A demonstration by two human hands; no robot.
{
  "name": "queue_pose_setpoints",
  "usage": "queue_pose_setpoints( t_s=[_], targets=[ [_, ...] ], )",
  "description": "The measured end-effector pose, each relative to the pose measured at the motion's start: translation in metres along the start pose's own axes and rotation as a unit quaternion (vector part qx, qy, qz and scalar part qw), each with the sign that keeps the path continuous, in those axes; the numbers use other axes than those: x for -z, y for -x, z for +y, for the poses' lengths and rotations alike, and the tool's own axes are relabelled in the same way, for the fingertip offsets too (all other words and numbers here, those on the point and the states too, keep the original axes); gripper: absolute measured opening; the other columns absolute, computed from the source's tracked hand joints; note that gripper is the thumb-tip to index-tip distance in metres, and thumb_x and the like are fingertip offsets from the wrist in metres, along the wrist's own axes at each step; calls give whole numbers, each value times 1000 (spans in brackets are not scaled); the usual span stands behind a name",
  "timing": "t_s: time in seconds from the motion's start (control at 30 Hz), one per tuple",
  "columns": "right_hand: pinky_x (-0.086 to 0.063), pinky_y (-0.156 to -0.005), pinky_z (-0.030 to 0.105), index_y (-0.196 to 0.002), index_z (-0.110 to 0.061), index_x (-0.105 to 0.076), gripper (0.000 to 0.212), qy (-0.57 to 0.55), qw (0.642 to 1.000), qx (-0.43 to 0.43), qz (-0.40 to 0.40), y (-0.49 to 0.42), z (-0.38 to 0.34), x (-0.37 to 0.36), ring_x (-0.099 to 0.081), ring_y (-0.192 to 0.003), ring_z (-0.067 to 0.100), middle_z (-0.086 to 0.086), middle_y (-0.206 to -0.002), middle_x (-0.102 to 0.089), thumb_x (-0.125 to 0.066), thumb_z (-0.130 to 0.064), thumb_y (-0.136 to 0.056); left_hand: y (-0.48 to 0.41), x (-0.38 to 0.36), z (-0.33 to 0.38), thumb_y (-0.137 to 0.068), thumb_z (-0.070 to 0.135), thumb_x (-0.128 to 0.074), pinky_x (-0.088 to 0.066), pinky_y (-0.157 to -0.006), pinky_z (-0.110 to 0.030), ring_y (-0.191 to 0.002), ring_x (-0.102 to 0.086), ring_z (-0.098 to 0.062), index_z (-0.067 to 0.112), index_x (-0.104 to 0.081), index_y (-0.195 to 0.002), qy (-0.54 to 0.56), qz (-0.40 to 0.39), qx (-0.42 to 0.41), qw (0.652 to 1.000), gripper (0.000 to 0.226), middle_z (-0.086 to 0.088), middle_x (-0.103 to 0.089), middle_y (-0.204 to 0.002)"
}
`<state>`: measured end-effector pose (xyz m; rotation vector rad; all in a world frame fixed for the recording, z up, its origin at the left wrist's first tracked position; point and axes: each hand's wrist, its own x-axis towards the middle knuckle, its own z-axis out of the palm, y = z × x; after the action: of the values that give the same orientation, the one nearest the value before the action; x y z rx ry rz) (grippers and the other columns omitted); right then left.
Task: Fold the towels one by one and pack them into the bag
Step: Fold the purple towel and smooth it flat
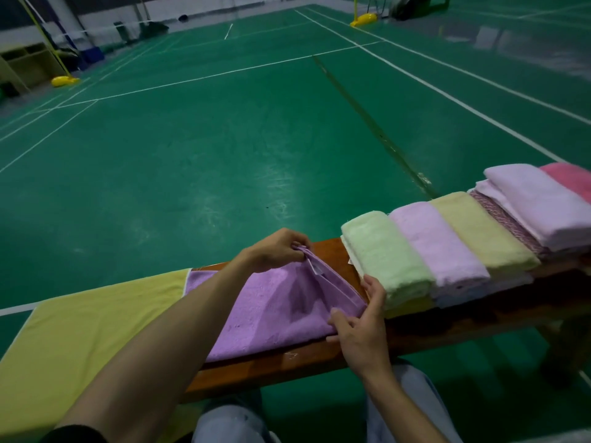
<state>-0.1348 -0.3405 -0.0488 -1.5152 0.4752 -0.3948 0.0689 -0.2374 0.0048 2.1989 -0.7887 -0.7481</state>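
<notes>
Beyond the knees (pixel 230 422), pinch the purple towel (pixel 278 314) as now: near corner in the right hand (pixel 361 327), far corner in the left hand (pixel 275 251). Line up both edges, then press flat on the tabletop (pixel 271 366), clear of the folded stack (pixel 399 257) just right of the right hand. Avoid dragging the yellow towel (pixel 80 330) left of the left hand.
</notes>
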Motion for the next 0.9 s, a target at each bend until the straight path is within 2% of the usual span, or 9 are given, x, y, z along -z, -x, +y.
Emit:
queue_pose_setpoints(
  t_s=[0.1,0.23,0.3,0.37,0.5,0.57,0.63,0.7,0.9],
  targets=[
    [-58,-58,30,-134,-33,-30,60,-91,994,-53,12,3,-8,-6,-73,-81,24,-7,-129,-42,-61,-2,-92,21,13,-10,-85,-8,-60,-49,-88,-38,-92,-59,-21,10,-70,-88,53,31,6,998,20,-23,-66,-104],
    [-60,-64,39,-125,-29,-40,43,-122,989,-80,-3,7,-15,-16,-74,-79,25,5,-117,-58,-58,-5,-95,39,23,-21,-88,-11,-51,-51,-72,-28,-84,-59,-18,14,-68,-86,50,53,38,997,30,-9,-64,-92],
    [-61,-70,41,-122,-29,-43,42,-112,991,-66,-14,13,-20,-25,-73,-81,22,6,-115,-60,-59,-3,-94,48,26,-25,-88,-13,-49,-55,-75,-27,-86,-62,-20,9,-67,-88,89,75,61,991,29,-9,-64,-94],
    [-61,-70,33,-122,-28,-44,40,-94,994,-51,-36,22,-25,-37,-73,-84,14,1,-111,-62,-59,-4,-94,56,29,-28,-86,-17,-47,-56,-76,-25,-81,-63,-19,3,-66,-85,123,105,70,984,28,-13,-64,-90],
    [-56,-73,20,-118,-39,-41,40,-22,994,-22,-105,45,-26,-74,-68,-95,7,-7,-108,-66,-61,-12,-95,74,42,-39,-80,-19,-38,-46,-57,-22,-66,-51,-16,-3,-66,-81,127,171,106,971,32,-12,-59,-79],
    [-57,-80,23,-118,-41,-41,40,-8,990,-26,-139,56,-25,-99,-65,-101,7,-9,-112,-64,-61,-15,-95,83,52,-50,-83,-16,-45,-43,-58,-22,-67,-51,-16,-5,-68,-87,91,186,103,973,26,-9,-58,-77],
    [-56,-87,26,-117,-44,-40,40,-2,985,-34,-167,66,-23,-124,-63,-105,6,-10,-115,-61,-60,-16,-96,92,59,-62,-85,-8,-56,-40,-54,-23,-64,-49,-16,-1,-69,-80,90,215,103,967,16,-5,-58,-68],
    [-53,-87,20,-114,-46,-39,42,6,981,-29,-190,74,-24,-146,-62,-105,3,-10,-117,-61,-59,-15,-95,101,64,-72,-84,6,-69,-37,-47,-21,-55,-45,-13,4,-67,-75,112,243,132,955,9,-1,-54,-60],
    [-49,-85,14,-116,-43,-38,42,17,967,-54,-249,87,-23,-189,-59,-106,1,-10,-119,-55,-57,-11,-95,123,76,-107,-76,1,-77,-46,-56,-16,-79,-53,-19,13,-64,-86,74,258,142,953,20,-6,-58,-96]
  ],
)
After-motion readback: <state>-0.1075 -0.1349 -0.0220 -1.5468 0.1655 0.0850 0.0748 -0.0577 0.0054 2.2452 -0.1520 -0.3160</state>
